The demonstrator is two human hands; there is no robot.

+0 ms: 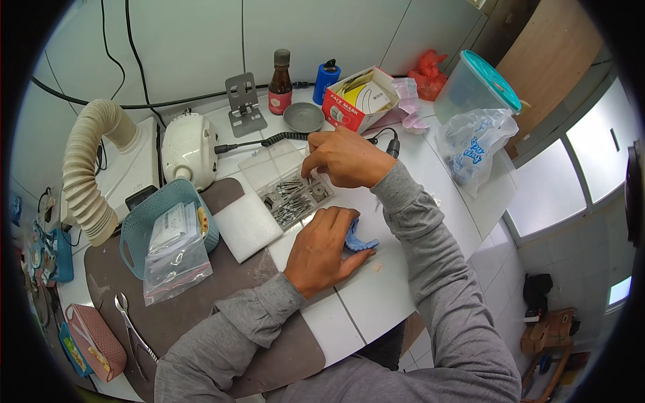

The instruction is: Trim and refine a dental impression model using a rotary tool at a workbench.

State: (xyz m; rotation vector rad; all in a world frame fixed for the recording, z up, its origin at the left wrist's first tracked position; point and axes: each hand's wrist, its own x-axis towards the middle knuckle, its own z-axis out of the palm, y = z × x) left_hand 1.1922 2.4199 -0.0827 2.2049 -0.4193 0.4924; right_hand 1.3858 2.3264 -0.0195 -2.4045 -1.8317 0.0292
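My left hand [321, 250] rests low over the white tabletop, its thumb and forefinger curled around a blue, curved, moulded piece [361, 240] that looks like a dental model. Part of that piece is hidden behind the fingers. Just beyond it, a clear compartment box [323, 203] lies with its lid [267, 163] folded back, holding many small metal rotary burs [293, 209]. My right hand [348, 158] reaches down over the box's far right side, fingers bent and fingertips at the compartments. Whatever those fingertips may pinch is too small to make out.
Left of the box lie a white foam block [247, 227] and a blue-green basket [136, 235] with plastic bags. Pliers [132, 336] sit on the brown mat. Behind stand a brown bottle [280, 84], a grey dish [304, 117] and a mask box [359, 101]. A ribbed hose [84, 161] arches at left.
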